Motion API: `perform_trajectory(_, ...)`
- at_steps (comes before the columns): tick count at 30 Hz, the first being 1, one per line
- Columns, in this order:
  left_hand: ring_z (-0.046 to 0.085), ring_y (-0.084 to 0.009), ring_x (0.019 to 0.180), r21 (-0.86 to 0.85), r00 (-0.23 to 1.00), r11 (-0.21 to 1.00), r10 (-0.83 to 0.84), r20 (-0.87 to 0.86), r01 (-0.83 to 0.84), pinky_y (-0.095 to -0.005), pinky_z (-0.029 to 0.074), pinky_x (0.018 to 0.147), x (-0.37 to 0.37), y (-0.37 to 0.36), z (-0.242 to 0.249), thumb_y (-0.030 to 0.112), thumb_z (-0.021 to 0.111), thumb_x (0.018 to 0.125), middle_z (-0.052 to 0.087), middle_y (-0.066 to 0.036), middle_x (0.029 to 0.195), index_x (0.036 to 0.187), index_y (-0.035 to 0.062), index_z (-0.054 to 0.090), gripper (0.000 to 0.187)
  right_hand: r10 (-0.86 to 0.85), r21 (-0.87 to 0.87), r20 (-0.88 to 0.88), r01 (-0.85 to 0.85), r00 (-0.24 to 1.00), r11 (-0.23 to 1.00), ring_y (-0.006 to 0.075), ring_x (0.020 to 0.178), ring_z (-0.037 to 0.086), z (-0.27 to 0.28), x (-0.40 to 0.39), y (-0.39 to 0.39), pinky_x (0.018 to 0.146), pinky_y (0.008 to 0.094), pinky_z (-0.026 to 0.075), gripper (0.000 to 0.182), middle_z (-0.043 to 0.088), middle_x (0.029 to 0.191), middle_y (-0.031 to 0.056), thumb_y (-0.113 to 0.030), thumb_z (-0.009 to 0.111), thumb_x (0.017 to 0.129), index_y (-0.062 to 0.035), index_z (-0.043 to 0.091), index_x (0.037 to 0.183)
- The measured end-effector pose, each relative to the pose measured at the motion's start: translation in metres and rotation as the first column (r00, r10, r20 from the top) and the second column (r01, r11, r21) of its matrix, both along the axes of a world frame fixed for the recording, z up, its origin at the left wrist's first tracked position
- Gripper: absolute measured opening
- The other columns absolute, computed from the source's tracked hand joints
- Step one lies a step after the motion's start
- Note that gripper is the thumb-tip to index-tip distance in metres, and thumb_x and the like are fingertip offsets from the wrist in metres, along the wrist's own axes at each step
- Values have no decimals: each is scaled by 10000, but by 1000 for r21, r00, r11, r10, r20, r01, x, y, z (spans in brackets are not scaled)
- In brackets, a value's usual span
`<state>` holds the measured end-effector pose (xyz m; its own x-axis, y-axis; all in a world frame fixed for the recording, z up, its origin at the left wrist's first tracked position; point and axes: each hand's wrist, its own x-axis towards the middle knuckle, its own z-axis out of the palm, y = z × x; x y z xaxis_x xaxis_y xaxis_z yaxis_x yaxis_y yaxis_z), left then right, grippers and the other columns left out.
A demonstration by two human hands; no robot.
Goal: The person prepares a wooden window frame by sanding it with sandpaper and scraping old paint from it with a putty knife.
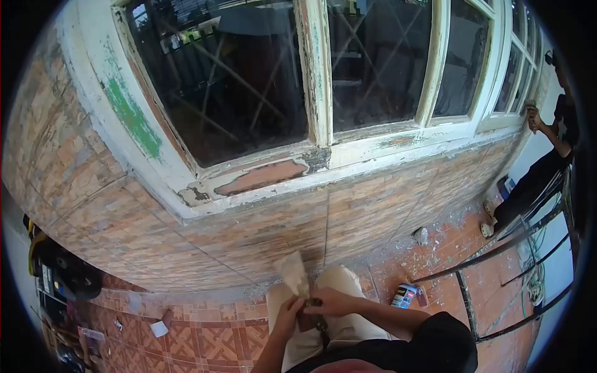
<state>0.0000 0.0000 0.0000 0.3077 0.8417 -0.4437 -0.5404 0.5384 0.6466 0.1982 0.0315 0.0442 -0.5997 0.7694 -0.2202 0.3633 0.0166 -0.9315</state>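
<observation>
A paint scraper (292,273) with a wide, pale, dust-smeared blade points up toward the wall in front of my lap. My left hand (288,316) is closed around its handle from the left. The fingers of my right hand (329,303) are closed against the same handle from the right, and they partly hide it. Beyond the blade stands the white wooden window frame (367,155), its paint worn, with a bare reddish-brown patch (261,176) on the lower rail and a green patch (132,118) on the left side. Neither hand touches the frame.
Stone-look tiles (267,217) cover the wall below the window. Paint flakes litter the tiled floor (398,264). A paint can (404,296) stands at right, beside a dark metal railing (466,304). Another person (553,137) works at the far window. Dark equipment (65,267) sits left.
</observation>
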Motion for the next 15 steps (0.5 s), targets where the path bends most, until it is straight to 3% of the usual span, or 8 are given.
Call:
perform_trajectory(2,595,-156,1062,159,804,926,-203,-559,344,-305,473,928,-4,4,8,280,599,956,632,-118,1123,1253,14,565,400,177,75,56,-181,983,981,309,839,617,6,-5,-5,747,427,487,380,630,883,156,-349,686,866,-19,603,1036)
perform_trajectory(6,582,-198,1102,240,804,922,-114,-583,305,-293,492,887,-12,-20,47,199,547,948,633,-142,1138,1087,-11,616,261,172,327,93,-193,981,925,318,826,606,-24,-41,-39,728,399,476,398,609,853,160,-354,702,846,-1,588,988)
perform_trajectory(8,571,-263,1142,399,946,895,-70,-317,199,-327,497,920,-7,-26,25,109,511,890,625,-175,1180,935,-8,622,168,244,355,29,-238,969,904,284,817,601,-38,-40,-46,732,366,467,441,592,828,133,-402,710,850,4,569,948)
perform_trajectory(9,571,-263,1142,396,946,895,-77,-315,205,-327,497,920,-3,-29,22,109,511,890,625,-175,1180,935,-8,622,168,238,351,29,-233,971,907,284,817,601,-32,-37,-47,732,366,467,441,592,828,133,-402,710,850,4,569,948)
perform_trajectory(11,520,-344,1235,210,999,976,-50,-19,52,-409,463,1009,2,-29,17,68,499,813,615,-193,1225,807,12,607,123,297,37,147,-305,943,952,188,798,580,-11,-24,-40,723,323,452,399,577,809,78,-399,698,884,-27,551,887)
perform_trajectory(12,520,-344,1235,214,999,976,-49,-10,50,-409,463,1009,0,-30,12,68,499,813,615,-193,1225,807,12,607,123,297,37,156,-306,942,951,188,798,580,-16,-18,-39,723,323,452,399,577,809,78,-399,698,884,-27,551,887)
perform_trajectory(14,459,-379,1308,40,939,998,37,342,-54,-485,395,1085,-4,-29,0,70,485,795,606,-185,1254,753,22,606,137,182,-206,-299,-250,937,946,107,786,532,-32,-4,-34,696,284,435,347,553,798,25,-373,662,928,-62,534,842)
perform_trajectory(15,459,-379,1308,49,933,997,34,359,-56,-485,395,1085,-5,-26,6,70,485,795,606,-185,1254,753,22,606,137,186,-201,-281,-247,941,948,107,786,532,-30,-3,-34,696,284,435,347,553,798,25,-373,662,928,-62,534,842)
